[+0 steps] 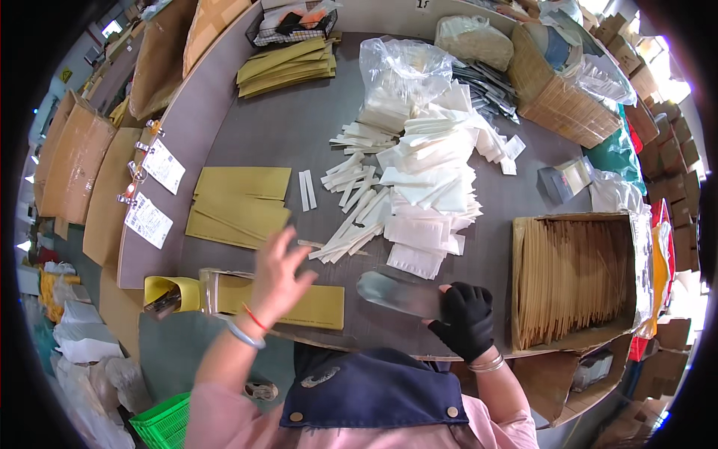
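Observation:
My left hand (280,273) is bare, with fingers spread apart and nothing in it. It hovers between a stack of yellow-brown flat paper pieces (235,206) and a long yellow-brown strip (318,307) at the table's near edge. In a black glove, my right hand (465,320) is closed around the end of a clear, elongated piece with a rounded tip (396,293). That piece is blurred, so its exact kind does not show. Beyond it lies a loose pile of white flat packets (430,179). Narrow white strips (363,224) are scattered on the pile's left side.
At the right, an open carton (645,262) holds many brown flat pieces on edge. More yellow-brown pieces (288,67) and a black wire basket (295,34) stand far left. A yellow holder (172,288) sits near left. Table walls (176,120) rise along the left and back.

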Available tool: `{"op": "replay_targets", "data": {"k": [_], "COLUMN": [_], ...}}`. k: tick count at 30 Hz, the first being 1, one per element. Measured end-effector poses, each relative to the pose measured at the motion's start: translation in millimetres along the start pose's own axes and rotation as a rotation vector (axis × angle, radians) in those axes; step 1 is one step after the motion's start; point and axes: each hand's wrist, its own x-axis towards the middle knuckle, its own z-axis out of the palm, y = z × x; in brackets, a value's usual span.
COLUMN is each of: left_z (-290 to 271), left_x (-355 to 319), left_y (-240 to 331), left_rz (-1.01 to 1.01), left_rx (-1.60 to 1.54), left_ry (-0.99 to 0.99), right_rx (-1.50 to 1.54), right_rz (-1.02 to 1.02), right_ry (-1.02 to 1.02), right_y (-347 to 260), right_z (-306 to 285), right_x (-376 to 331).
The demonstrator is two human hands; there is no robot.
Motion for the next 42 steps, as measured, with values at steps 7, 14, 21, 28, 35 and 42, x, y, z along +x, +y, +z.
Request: {"op": "replay_targets", "data": {"k": [7, 14, 21, 28, 35, 42], "left_z": [70, 64, 68, 86, 69, 113], "left_x": [-70, -64, -25, 35, 45, 49], "left_y": [25, 30, -3, -31, 11, 81], "left_rz": [-0.287, -0.327, -0.187, -0.096, 0.069, 0.258], "left_rx": [-0.137, -0.239, -0.414, -0.265, -0.233, -0.279], "left_ry": [0.003, -0.016, 0.045, -0.064, 0.088, -0.015], "right_rx": [-0.046, 0.117, 0.197, -0.100, -0.312, -0.416], "right_rz": [-0.066, -0.187, -0.219, 0.351, 0.791, 0.983], "right_ry": [-0.126, -0.286, -0.115, 0.410, 0.485, 0.101], "right_y": [-9, -17, -32, 98, 226, 205], "right_z": [2, 41, 69, -4, -55, -61], "right_x": [-2, 6, 22, -38, -128, -99]}}
